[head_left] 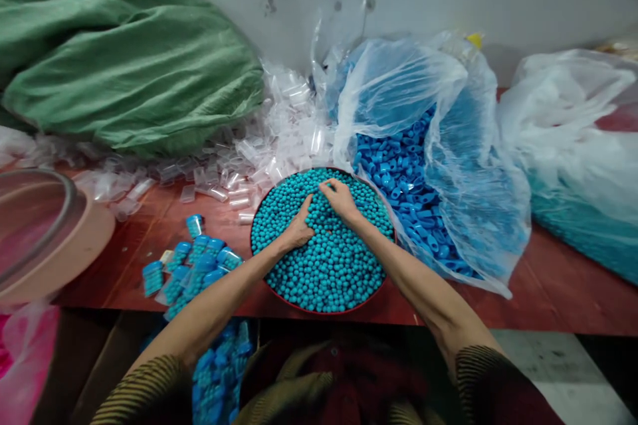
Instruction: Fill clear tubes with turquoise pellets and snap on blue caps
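A round red-rimmed container point(319, 311) full of small teal balls point(333, 272) stands at the table's front edge. My left hand point(299, 229) rests on the balls left of the middle, index finger stretched forward and the thumb apart. Farther back and to the right, my right hand point(339, 198) is over the balls with its fingertips bent down close together. Whatever its fingertips may hold is too small to make out. Small filled tubes with blue caps point(199, 265) lie in a pile on the table to the left of the container.
Clear empty tubes point(234, 179) are heaped behind the container, beside a green sack point(139, 73). An open plastic bag point(468, 166) of blue caps point(399, 172) lies right. Pink basins point(90, 239) stand left on the red table point(558, 279); another bag point(573, 146) is far right.
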The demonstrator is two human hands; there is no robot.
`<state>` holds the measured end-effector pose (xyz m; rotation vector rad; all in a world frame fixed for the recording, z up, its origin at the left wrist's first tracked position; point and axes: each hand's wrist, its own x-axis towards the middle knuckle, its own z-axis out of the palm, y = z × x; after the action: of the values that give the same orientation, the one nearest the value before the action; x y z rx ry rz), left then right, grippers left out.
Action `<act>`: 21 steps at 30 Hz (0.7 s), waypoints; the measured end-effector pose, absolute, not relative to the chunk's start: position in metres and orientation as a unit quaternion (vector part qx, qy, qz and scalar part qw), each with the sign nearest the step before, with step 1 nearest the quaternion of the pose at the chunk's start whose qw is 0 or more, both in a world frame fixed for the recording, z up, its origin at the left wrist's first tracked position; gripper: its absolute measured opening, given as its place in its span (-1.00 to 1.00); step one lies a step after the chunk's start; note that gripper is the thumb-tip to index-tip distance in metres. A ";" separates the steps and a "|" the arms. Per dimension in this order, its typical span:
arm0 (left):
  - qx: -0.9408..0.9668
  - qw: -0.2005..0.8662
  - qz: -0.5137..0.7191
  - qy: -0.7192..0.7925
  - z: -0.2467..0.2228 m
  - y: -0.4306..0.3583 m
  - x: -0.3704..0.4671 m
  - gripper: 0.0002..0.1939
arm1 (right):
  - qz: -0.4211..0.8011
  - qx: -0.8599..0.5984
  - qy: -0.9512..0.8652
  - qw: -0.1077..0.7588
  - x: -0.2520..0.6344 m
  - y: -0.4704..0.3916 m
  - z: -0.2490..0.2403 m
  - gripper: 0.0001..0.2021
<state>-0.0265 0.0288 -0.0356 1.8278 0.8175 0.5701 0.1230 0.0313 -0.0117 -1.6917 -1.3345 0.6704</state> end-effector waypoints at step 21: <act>0.732 0.288 0.264 0.558 -0.012 -0.008 -0.039 -0.52 | 0.048 -0.798 -0.392 0.455 0.319 -0.014 -0.034 -0.49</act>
<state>-0.0388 -0.0076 -0.0116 1.9559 1.4901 0.7044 0.3190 -0.0140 -0.0341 -1.9691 -0.9679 0.1176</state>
